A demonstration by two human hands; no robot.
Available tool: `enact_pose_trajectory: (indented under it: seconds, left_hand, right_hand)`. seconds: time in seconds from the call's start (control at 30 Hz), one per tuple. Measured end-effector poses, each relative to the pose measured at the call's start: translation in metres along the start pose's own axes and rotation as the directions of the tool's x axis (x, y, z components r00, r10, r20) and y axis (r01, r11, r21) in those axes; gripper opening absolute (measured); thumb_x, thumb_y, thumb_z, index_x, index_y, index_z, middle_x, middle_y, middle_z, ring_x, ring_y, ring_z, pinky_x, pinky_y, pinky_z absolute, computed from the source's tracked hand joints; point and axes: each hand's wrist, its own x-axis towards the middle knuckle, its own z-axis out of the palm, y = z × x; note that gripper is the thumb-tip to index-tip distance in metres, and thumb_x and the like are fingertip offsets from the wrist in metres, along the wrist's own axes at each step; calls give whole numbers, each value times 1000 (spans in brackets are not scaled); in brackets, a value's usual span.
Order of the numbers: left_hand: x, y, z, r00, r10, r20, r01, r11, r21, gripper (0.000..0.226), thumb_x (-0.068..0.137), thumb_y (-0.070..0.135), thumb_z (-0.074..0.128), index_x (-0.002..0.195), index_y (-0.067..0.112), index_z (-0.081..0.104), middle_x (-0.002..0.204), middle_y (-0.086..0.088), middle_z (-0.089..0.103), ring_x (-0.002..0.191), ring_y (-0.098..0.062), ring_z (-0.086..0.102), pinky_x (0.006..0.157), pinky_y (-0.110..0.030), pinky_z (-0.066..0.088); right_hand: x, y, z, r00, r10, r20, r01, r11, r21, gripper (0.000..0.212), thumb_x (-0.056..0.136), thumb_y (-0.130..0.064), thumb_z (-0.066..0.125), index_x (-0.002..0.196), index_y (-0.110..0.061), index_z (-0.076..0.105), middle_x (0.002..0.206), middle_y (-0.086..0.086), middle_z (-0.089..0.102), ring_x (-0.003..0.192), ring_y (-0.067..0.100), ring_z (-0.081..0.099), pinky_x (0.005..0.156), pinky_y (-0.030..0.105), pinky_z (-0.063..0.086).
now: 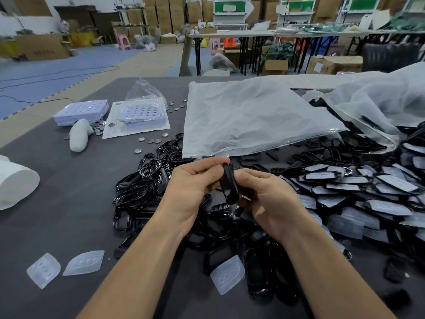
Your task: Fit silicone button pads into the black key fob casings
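While both hands meet at frame centre, a black casing (228, 183) stands edge-on between them, long axis running top to bottom, tilted slightly right. Left hand (193, 187) fingers pinch its upper end; right hand (264, 199) fingers close round its lower edge. Whether a pad is already inside, cannot tell. Nearest loose pad (227, 273) lies lower centre, below the right hand, nearer that wrist; two more pads (65, 267) lower left

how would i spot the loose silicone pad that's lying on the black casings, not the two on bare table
Start at the pile of black casings on the dark table, then look near its front edge, between the two forearms. The pad is a translucent white wedge with a row of small round bumps, the only loose pad lying on casings.
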Motion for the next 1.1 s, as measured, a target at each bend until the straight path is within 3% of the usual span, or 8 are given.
enact_pose_trajectory:
  seconds: [0.13,0.2,0.3,0.53,0.7,0.8,0.9,1.1]
  left_hand:
    - [0,0,-2,1000,22,20,-21,1000,-19,18,71,15,74,84,19,85,80,-3,78,75,-11,72,74,-20,59]
    - [1,0,-2,1000,20,13,-20,999,-42,18,71,13,73,84,17,85,81,-3,78,74,-10,73,73,-19,59]
    - [3,2,-5,1000,-1,-26,0,999,-50,17,74,10,72,82,17,85,79,-2,77,69,-8,70,70,-18,58]
    - [1,6,-6,999,-25,-25,26,999,20,22,91,-1,66,88,12,83,81,-3,75,68,-9,66,66,-18,53]
    - [1,1,0,994,-30,-106,38,996,79,23,92,1,69,85,17,85,83,-10,76,81,-25,64,79,-34,55]
    - [0,0,0,989,14,-145,7,990,140,19,90,3,73,86,17,85,84,-13,79,76,-21,70,68,-26,60]
    - [0,-1,1,979,83,-188,-43,977,208,16,90,4,75,87,16,85,83,-11,80,70,-12,72,62,-19,56]
    - [-1,-4,4,970,39,-239,0,987,161,15,90,5,75,90,17,84,82,-9,80,70,-14,73,64,-25,59]
  right_hand:
    - [-1,0,1,1000,-5,-3,5,1000,16,18,67,-30,76,77,-17,82,79,2,74,67,9,65,63,21,53]
    - [1,1,2,999,-23,-33,24,1000,15,12,81,-23,74,73,-19,81,77,2,74,65,10,65,67,24,53]
    - [3,0,1,994,-68,-88,69,998,-1,35,97,-11,64,66,-20,79,72,1,73,62,10,62,69,26,50]
    - [-1,-4,4,999,7,-34,-8,1000,-12,35,99,-13,60,69,-21,78,81,5,76,69,15,71,79,37,56]
    - [0,-1,6,999,-15,-52,11,997,-72,32,97,-11,63,70,-17,78,79,11,75,70,21,69,81,43,55]
    - [0,-1,7,998,-11,-66,6,996,-85,30,97,-11,63,72,-16,79,79,10,76,68,19,67,70,35,55]
    - [0,-1,8,999,-21,-49,16,995,-102,31,98,-15,64,73,-20,82,76,5,75,63,14,66,58,26,55]
    - [0,4,6,998,-47,-48,39,985,-165,11,86,-2,76,85,-13,73,76,4,71,68,19,62,59,25,54]
